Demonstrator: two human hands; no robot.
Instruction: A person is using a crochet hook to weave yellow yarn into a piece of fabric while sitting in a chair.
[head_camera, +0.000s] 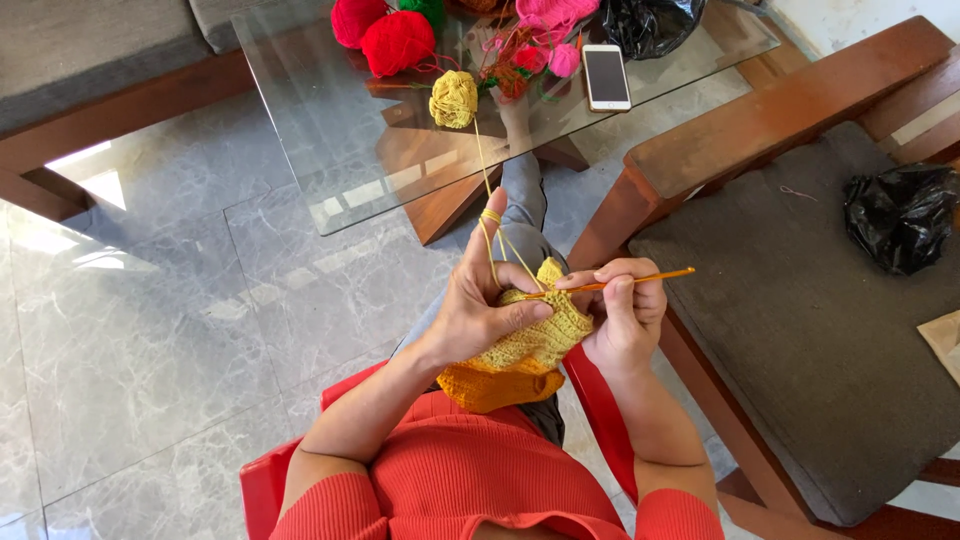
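My left hand (480, 305) pinches a yellow crocheted piece (535, 340) with an orange lower band, held over my lap. Yellow yarn (484, 180) is looped round its raised index finger and runs up to a yellow yarn ball (453, 98) on the glass table (330, 150). My right hand (625, 315) grips an orange crochet hook (625, 282), whose tip is in the top edge of the piece, right by the left thumb.
Red (397, 42), pink (555, 15) and green (428, 8) yarn balls, a phone (606, 76) and a black bag (650, 22) lie on the table. A wooden chair with a grey cushion (800, 300) stands at right, bearing another black bag (900, 215). I sit on a red seat (265, 480).
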